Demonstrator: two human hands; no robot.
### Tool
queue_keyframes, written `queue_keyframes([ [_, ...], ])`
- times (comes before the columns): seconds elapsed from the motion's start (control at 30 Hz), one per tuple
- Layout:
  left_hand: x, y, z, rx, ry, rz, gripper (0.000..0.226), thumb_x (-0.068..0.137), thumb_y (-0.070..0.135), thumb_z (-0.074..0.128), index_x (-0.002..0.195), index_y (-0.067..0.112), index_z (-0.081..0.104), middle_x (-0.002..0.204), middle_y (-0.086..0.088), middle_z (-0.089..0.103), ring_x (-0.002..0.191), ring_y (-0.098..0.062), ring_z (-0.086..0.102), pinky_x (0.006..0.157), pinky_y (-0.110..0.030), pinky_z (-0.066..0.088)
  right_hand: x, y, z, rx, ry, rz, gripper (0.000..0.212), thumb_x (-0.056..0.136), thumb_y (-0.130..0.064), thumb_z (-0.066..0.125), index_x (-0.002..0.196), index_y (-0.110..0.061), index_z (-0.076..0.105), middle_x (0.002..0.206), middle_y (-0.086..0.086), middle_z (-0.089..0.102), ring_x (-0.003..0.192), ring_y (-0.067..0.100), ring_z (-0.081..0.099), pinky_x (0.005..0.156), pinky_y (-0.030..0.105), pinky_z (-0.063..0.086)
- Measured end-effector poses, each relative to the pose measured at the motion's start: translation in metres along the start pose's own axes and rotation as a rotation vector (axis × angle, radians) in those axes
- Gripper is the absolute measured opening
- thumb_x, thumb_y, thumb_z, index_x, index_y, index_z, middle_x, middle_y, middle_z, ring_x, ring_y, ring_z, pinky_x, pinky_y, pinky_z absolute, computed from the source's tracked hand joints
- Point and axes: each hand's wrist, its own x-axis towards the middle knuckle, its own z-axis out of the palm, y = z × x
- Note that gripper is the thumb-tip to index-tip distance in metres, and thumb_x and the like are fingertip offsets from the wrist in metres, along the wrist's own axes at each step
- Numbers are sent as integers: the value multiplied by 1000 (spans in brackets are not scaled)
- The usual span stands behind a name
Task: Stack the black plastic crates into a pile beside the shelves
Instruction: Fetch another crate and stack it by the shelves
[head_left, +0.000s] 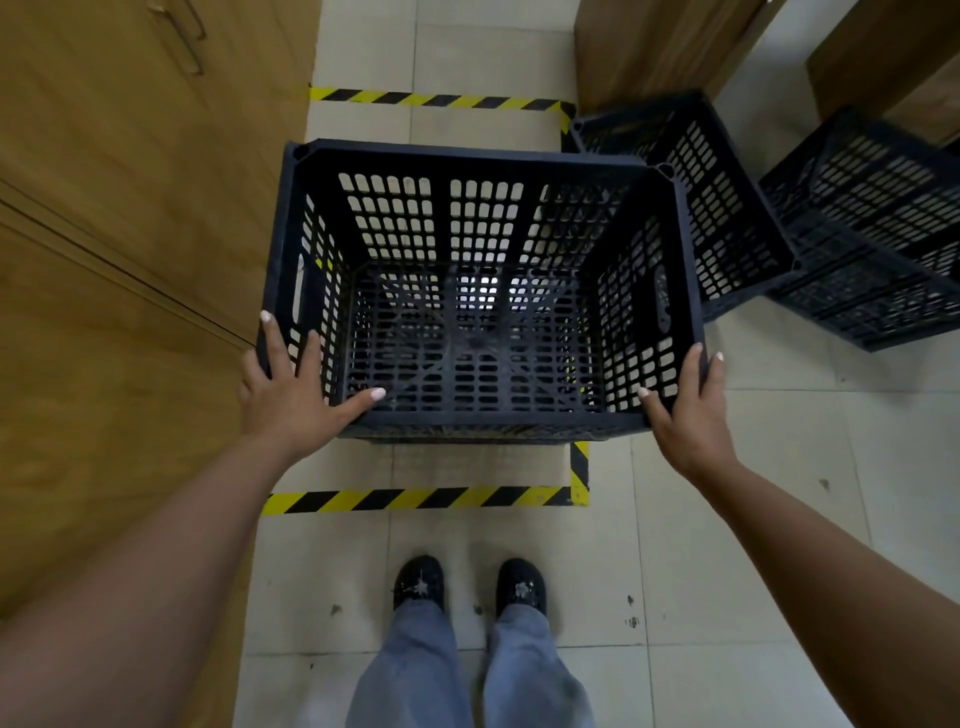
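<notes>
A black plastic crate (483, 156) with slotted walls stands upright in front of me, inside a floor area marked with yellow-black tape. A further crate edge shows just beneath its near rim, so it seems to sit on another crate. My left hand (291, 384) grips the near left corner, thumb inside the rim. My right hand (685, 400) grips the near right corner the same way. Two more black crates lie on the floor at the right: one (727, 208) close behind the held crate, one (872, 234) further right, tilted.
A wooden cabinet (130, 234) fills the left side, close to the crate. Wooden panels (660, 47) stand at the back right. Yellow-black tape (415, 500) crosses the tiled floor just ahead of my shoes (467, 584).
</notes>
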Motion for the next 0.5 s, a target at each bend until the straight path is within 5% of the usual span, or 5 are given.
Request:
queue_keyframes([
  [0.5, 5, -2, 3, 12, -4, 14, 117, 61, 95, 18, 152, 26, -7, 152, -11, -36, 142, -39, -20, 114, -56, 3, -4, 3, 6, -353, 40, -44, 86, 86, -68, 23, 152, -20, -1, 158, 18, -12, 147, 29, -9, 117, 47, 3],
])
